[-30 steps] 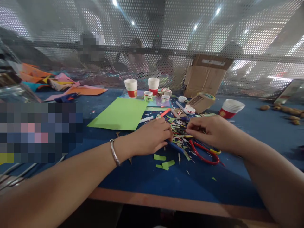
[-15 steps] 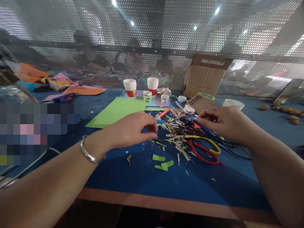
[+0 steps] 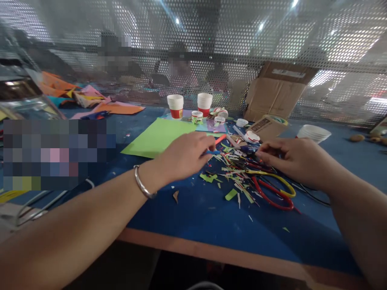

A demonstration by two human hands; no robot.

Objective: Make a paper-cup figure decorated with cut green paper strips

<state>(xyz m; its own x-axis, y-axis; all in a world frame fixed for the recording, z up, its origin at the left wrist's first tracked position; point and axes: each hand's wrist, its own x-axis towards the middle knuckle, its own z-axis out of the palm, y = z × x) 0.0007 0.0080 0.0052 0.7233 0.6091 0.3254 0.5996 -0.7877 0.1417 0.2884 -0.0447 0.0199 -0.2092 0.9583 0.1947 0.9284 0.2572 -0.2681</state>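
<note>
My left hand (image 3: 192, 155), with a silver bangle at its wrist, is closed with its fingertips on a slim blue stick-shaped thing (image 3: 214, 152). My right hand (image 3: 294, 161) is curled round a dark blue glue gun (image 3: 249, 149); the hand hides most of it. Between and below the hands spreads a heap of paper scraps (image 3: 238, 179), mostly green and white. Scissors with one yellow and one red handle (image 3: 288, 189) lie below my right hand. A green paper sheet (image 3: 151, 139) lies beyond my left hand.
Stacked paper cups (image 3: 175, 106) and small white paper rolls (image 3: 197, 117) stand at the back. A cardboard box (image 3: 273, 96) leans on the perforated screen (image 3: 193, 48). Coloured paper (image 3: 121, 108) lies back left, white bowls (image 3: 314, 133) right. A black cable (image 3: 314, 196) runs rightward.
My left hand has closed over the blue stick-shaped thing. Loose green scraps from the front now lie nearer the heap. My right hand stays at the glue gun; the view has shifted slightly.
</note>
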